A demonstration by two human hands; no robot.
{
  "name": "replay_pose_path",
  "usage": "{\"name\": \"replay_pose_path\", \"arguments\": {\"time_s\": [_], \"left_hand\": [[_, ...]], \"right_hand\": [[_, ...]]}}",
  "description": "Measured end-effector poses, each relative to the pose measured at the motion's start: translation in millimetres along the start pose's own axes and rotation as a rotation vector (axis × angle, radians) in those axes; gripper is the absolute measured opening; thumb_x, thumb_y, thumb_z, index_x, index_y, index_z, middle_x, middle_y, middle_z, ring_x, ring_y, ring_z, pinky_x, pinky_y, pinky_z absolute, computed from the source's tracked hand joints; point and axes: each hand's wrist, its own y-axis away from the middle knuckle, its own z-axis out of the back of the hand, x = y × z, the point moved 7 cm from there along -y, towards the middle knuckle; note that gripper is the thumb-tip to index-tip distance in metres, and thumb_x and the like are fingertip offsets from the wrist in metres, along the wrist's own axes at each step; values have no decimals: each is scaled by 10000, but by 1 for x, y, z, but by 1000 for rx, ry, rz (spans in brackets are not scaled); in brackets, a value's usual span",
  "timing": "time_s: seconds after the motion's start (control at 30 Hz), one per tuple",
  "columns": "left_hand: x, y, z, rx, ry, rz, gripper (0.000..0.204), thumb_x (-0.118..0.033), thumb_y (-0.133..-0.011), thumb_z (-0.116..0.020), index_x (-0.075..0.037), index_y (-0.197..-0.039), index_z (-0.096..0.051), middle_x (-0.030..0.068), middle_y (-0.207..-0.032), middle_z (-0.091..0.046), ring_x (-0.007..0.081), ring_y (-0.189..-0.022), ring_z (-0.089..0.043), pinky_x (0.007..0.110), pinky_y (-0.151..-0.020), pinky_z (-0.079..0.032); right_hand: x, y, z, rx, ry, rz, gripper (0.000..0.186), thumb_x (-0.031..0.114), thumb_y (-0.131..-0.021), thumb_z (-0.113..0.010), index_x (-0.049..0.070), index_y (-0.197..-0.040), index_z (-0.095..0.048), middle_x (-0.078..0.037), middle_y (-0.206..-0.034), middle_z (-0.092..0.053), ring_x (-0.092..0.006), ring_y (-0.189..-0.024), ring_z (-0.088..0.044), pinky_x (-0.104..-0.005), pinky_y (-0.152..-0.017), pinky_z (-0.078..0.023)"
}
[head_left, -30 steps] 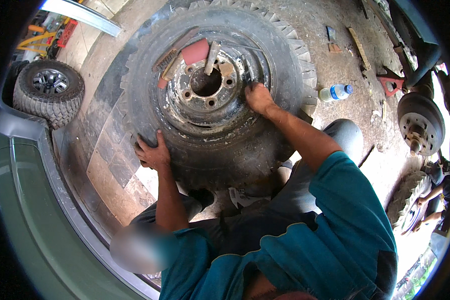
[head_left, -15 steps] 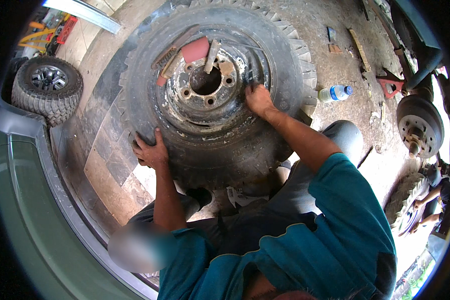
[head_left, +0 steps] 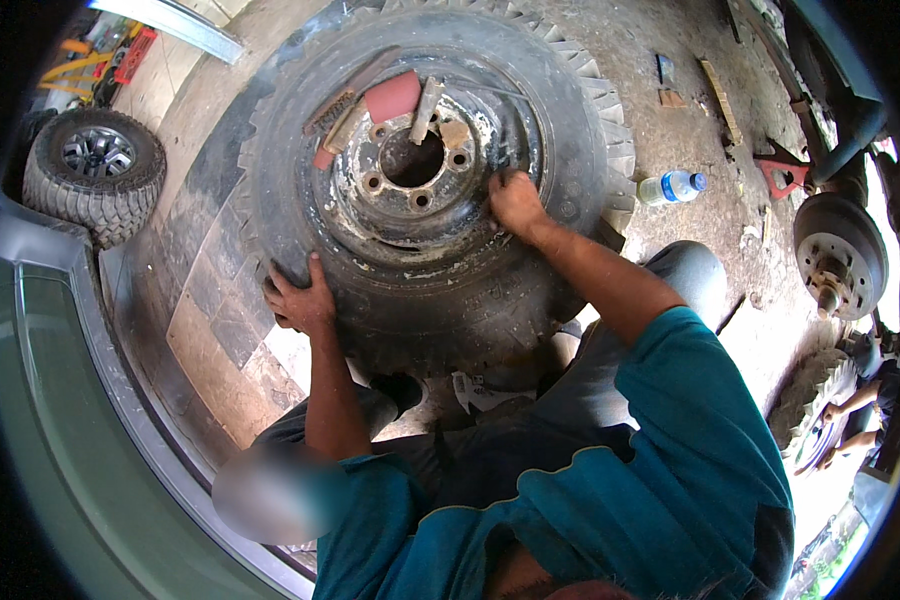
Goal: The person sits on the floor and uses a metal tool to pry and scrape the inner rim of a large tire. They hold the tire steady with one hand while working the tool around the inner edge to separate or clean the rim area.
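Note:
A large worn tyre (head_left: pixel 579 130) lies flat before me, mounted on a steel wheel rim (head_left: pixel 370 228) with scuffed, flaking paint. My left hand (head_left: pixel 302 300) rests on the tyre's near left edge, thumb and fingers apart. On the right side of the rim's dished inside, my right hand (head_left: pixel 516 203) presses with curled fingers; whatever may be under them is hidden. A wire brush (head_left: pixel 328 115), a red sheet of abrasive paper (head_left: pixel 392 97), a worn rolled piece (head_left: pixel 426 110) and a small tan piece (head_left: pixel 454 135) lie on the wheel's far side.
A plastic bottle (head_left: pixel 670 187) lies on the floor right of the tyre, near a red stand (head_left: pixel 782 170) and a brake drum (head_left: pixel 838 255). Another wheel (head_left: pixel 95 170) is at left, beside a green vehicle panel (head_left: pixel 55 420). Another person's hands (head_left: pixel 832 412) touch a tyre at far right.
My right hand has shifted very slightly against the rim. My left hand stays on the tyre's edge, and the items lying on the wheel look almost unmoved.

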Motion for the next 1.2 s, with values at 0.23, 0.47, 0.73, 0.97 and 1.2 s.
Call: {"name": "replay_pose_path", "arguments": {"time_s": [0.23, 0.47, 0.73, 0.97, 1.2], "left_hand": [[3, 1, 0, -31, 5, -14, 925, -687, -793, -701, -192, -1523, -421, 231, -1532, -387, 408, -1445, -332, 613, -1141, -234], [-1, 1, 0, -21, 2, -9, 942, -715, -786, -687, -179, -1516, -429, 223, -1532, -388, 401, -1451, -322, 614, -1145, -227], [3, 0, -1, 6, -8, 10, 968, -744, -784, -668, -178, -1527, -415, 219, -1550, -365, 397, -1462, -305, 620, -1143, -223], [1, -1, -2, 11, 13, 7, 975, -744, -787, -665, -171, -1531, -406, 225, -1558, -352, 396, -1472, -285, 622, -1149, -207], [3, 0, -2, 27, -2, 28, 984, -748, -786, -667, -172, -1537, -397, 237, -1566, -338, 402, -1483, -270, 623, -1153, -202]], "right_hand": [[36, 40, 14, -176, -38, 30, 355, 228, -1010, -488, -103, -991, -615, -356, -903, -671, -518, -888, -665, -536, -825, -556], [19, 36, -2, -75, -41, -10, 367, 220, -993, -510, -126, -935, -619, -307, -829, -699, -374, -596, -710, -488, -724, -591], [22, 51, -15, 192, -147, -158, 361, 234, -978, -523, -91, -865, -631, -356, -860, -660, -524, -864, -656, -539, -775, -557], [18, 43, -12, -16, 3, 86, 311, 217, -967, -507, -47, -905, -659, -301, -928, -675, -486, -927, -656, -530, -875, -528], [35, 54, 10, -129, 87, 42, 356, 250, -961, -502, -68, -925, -658, -325, -1023, -664, -506, -1012, -626, -545, -928, -501]]}}
